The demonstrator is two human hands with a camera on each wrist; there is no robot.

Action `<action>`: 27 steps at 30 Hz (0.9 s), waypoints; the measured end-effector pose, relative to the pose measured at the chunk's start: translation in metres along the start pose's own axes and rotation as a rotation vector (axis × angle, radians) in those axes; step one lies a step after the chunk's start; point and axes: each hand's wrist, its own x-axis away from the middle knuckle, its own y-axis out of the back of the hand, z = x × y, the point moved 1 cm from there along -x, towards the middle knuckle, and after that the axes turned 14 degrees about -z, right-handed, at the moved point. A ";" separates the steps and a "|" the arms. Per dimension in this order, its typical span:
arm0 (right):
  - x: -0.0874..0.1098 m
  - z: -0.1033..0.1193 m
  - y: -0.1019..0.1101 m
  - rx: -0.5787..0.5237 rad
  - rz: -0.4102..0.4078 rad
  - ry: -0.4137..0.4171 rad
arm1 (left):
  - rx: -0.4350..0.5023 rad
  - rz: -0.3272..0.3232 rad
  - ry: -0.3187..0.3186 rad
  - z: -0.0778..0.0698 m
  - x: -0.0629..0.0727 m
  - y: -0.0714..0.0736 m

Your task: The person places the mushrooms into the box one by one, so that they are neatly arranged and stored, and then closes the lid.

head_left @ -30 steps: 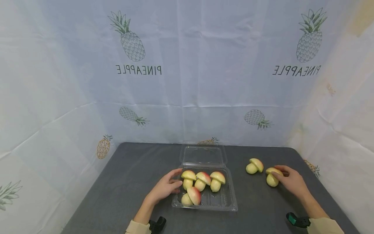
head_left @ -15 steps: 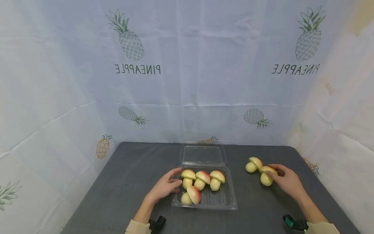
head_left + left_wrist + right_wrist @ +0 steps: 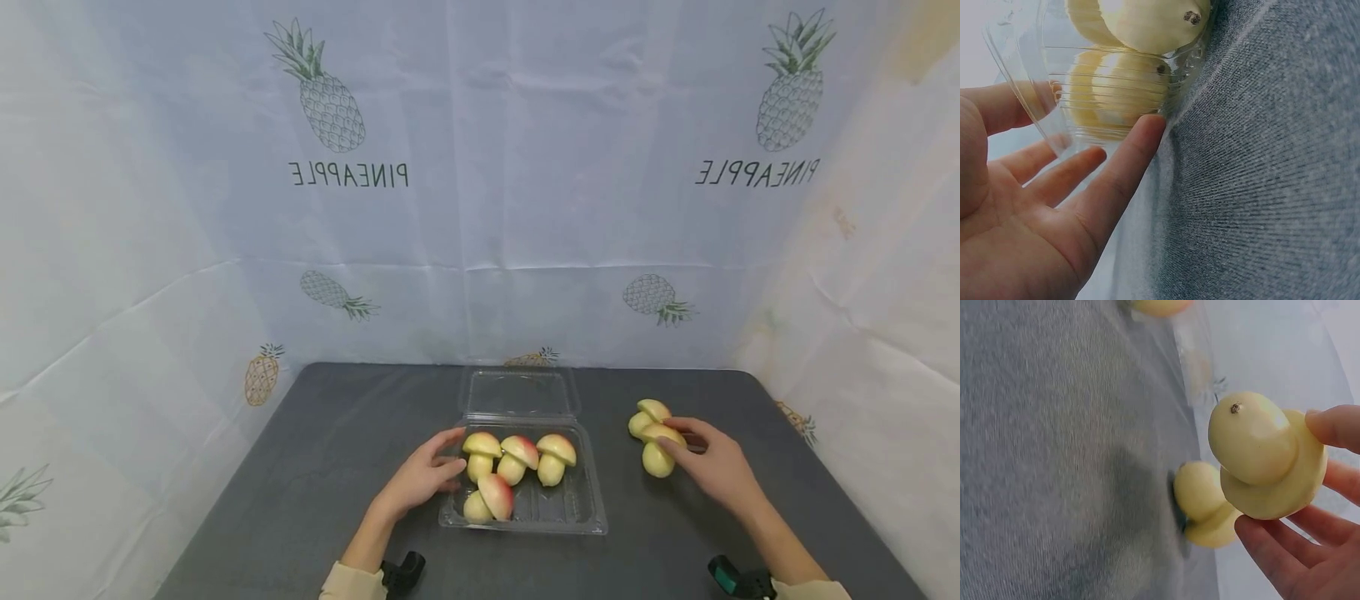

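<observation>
In my right hand (image 3: 716, 467) I pinch a yellow mushroom-shaped piece (image 3: 657, 460) by its rounded cap, thumb on one side and fingers on the other. The right wrist view shows its pale stem (image 3: 1250, 437) with a small dark tip. Just behind it on the table lies a similar piece (image 3: 640, 423), partly covered from the head. A clear plastic clamshell box (image 3: 558, 527) holds several red-blushed mushroom-shaped pieces (image 3: 551, 468). Spread, my left hand (image 3: 420, 479) is at the box's left side, one fingertip (image 3: 1150, 128) right at the lower wall.
The box's transparent lid (image 3: 517, 393) lies folded back behind it. All of this is on a dark grey table (image 3: 360, 417). White cloth (image 3: 472, 208) printed with pineapples hangs behind and along both sides.
My right hand has moved left with the mushroom-shaped piece, which now overlaps the other loose one in the head view. The left hand and the box keep their places.
</observation>
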 end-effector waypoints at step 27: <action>0.022 0.053 -0.039 -0.147 -0.011 0.154 | -0.003 -0.004 -0.011 -0.001 0.000 0.001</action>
